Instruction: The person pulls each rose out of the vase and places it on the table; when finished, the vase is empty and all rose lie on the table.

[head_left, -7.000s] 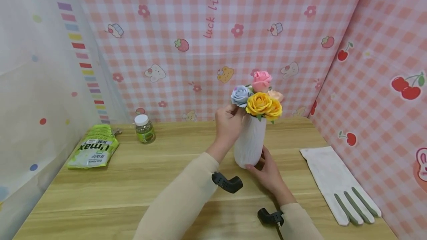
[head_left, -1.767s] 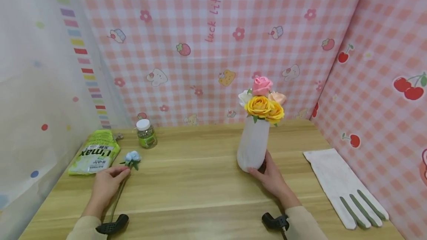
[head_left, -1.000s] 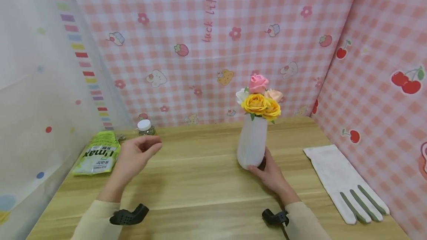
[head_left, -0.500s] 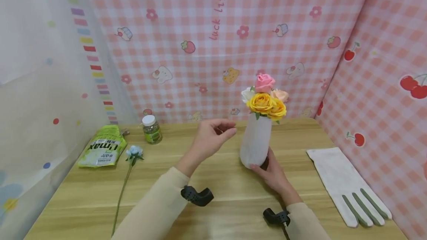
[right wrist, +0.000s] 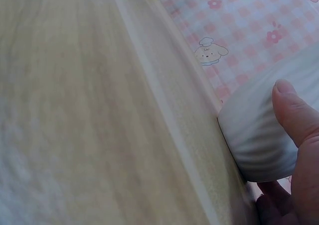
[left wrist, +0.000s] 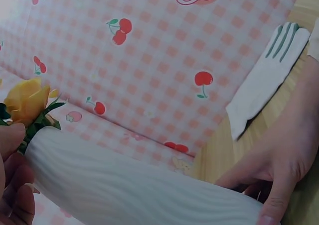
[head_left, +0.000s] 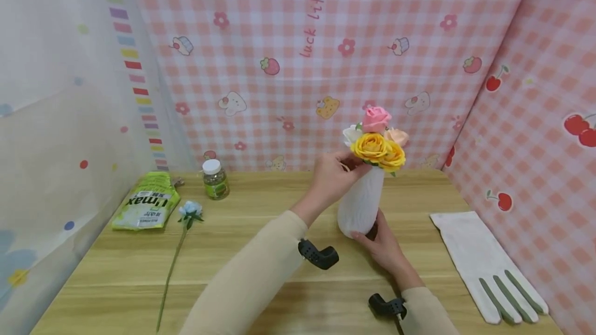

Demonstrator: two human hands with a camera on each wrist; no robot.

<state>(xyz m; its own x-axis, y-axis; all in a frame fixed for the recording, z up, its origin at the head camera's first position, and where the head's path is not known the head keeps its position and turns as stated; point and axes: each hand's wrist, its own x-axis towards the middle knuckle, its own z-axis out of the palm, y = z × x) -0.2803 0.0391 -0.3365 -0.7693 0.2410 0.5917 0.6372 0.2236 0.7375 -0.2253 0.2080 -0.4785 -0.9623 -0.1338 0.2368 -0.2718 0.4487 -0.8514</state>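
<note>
A white ribbed vase point(head_left: 359, 208) leans slightly on the wooden table, holding two yellow roses, a pink rose point(head_left: 376, 119), a peach rose point(head_left: 396, 137) and a white rose point(head_left: 352, 135). My right hand point(head_left: 387, 248) grips the vase low down, thumb on the near side; some fingers are hidden behind it. At the vase's mouth, my left hand point(head_left: 334, 177) pinches just beneath the front yellow rose point(head_left: 371, 147). In the left wrist view, the thumb presses at green leaves below a yellow rose point(left wrist: 29, 103). A light blue rose point(head_left: 190, 210) with a long stem lies on the table's left side.
A green printed pouch point(head_left: 146, 203) lies at the back left, beside a white-lidded jar point(head_left: 216, 182). To the right is a white glove point(head_left: 486, 262) with grey-green stripes. Checked pink cloth point(head_left: 288, 40) walls the back and right side.
The blue rose has gone from the vase to the table's left, laid down and released. My left hand has since returned right to the vase's mouth; my right hand keeps holding the vase.
</note>
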